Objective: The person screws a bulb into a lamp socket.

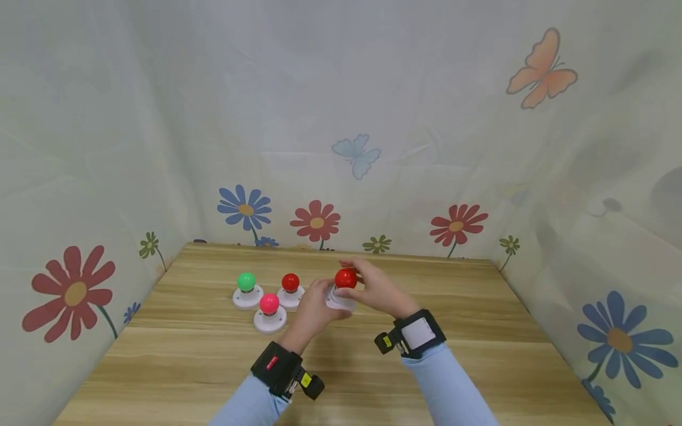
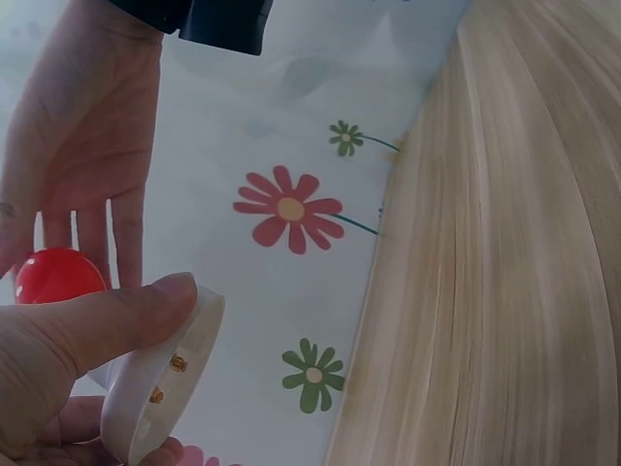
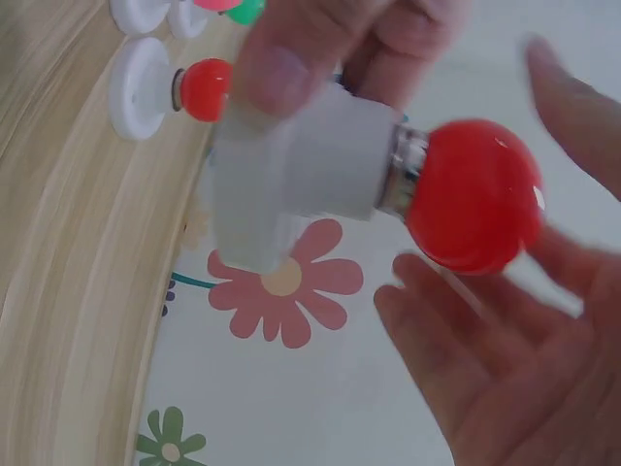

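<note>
My left hand (image 1: 313,306) holds a white lamp holder (image 1: 340,302) above the table, thumb on its round base. A red bulb (image 3: 475,194) sits in that holder; a strip of its metal screw cap shows between them in the right wrist view. Around the bulb, my right hand (image 1: 380,291) has its fingers spread and its thumb apart from the glass. Whether a right fingertip touches the bulb, I cannot tell. The left wrist view shows the hollow underside of the holder (image 2: 165,388) with brass-coloured contacts inside.
To the left on the wooden table (image 1: 186,355) stand three more white holders with bulbs: a green bulb (image 1: 246,281), a pink bulb (image 1: 269,303) and another red bulb (image 1: 290,282). A flower-print cloth (image 1: 277,118) rises behind the table and at both sides.
</note>
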`<state>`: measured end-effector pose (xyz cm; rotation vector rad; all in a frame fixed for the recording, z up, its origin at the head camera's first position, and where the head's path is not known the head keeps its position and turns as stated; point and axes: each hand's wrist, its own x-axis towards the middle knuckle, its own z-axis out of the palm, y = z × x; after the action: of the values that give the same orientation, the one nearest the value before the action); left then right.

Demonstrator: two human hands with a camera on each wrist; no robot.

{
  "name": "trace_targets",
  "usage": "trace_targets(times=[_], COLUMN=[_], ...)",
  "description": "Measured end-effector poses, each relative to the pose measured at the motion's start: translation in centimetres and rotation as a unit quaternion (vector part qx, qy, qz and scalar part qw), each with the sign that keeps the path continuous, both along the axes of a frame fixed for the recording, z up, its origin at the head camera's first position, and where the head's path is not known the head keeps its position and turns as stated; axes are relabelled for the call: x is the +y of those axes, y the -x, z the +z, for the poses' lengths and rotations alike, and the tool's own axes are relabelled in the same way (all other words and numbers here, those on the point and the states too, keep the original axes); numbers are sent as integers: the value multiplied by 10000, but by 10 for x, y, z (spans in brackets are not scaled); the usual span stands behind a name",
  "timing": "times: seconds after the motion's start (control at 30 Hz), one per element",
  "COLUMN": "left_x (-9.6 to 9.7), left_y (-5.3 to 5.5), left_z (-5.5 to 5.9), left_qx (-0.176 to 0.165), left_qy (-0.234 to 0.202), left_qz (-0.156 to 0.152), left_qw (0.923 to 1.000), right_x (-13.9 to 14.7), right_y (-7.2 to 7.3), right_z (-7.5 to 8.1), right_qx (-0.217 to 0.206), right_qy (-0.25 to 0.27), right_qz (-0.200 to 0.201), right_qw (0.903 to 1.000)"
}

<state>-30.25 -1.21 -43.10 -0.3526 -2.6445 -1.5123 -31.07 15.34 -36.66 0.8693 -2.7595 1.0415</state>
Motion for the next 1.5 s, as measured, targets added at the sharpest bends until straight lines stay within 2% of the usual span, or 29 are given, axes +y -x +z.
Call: trace_targets(times=[0.17, 0.33, 0.5, 0.73, 0.87, 1.0, 1.1, 1.23, 1.33, 1.5], left_x=[1, 0, 0, -1, -1, -1, -1, -1, 0, 0], left_y=[0, -1, -1, 1, 1, 1, 0, 0, 0, 1], left_z=[2, 3, 2, 0, 0, 1, 1, 2, 2, 1], left_qx=[-105, -105, -42, -76, -40, -34, -65, -94, -121, -140], left_qy=[-101, -139, -29, 22, 19, 25, 14, -29, -76, -129], left_qz=[53, 25, 29, 54, 44, 61, 91, 98, 100, 85], left_qw=[9999, 9998, 10000, 10000, 10000, 10000, 9999, 9999, 9998, 9998], right_x=[-9, -11, -9, -3, -1, 0, -2, -8, -11, -13], right_y=[0, 0, 0, 0, 0, 0, 0, -1, -1, -2], right_z=[-7, -10, -6, 4, 5, 4, 3, 1, -1, -4], right_qx=[313, 622, 642, 123, -11, -66, -40, 307, 607, 796], right_qy=[-14, -98, -6, 64, -46, -29, 112, 120, -84, -273], right_qz=[-1002, -1178, -808, 75, 318, 372, 114, -634, -1104, -1266], right_qw=[9945, 9910, 9947, 9999, 9995, 9993, 9999, 9974, 9920, 9884])
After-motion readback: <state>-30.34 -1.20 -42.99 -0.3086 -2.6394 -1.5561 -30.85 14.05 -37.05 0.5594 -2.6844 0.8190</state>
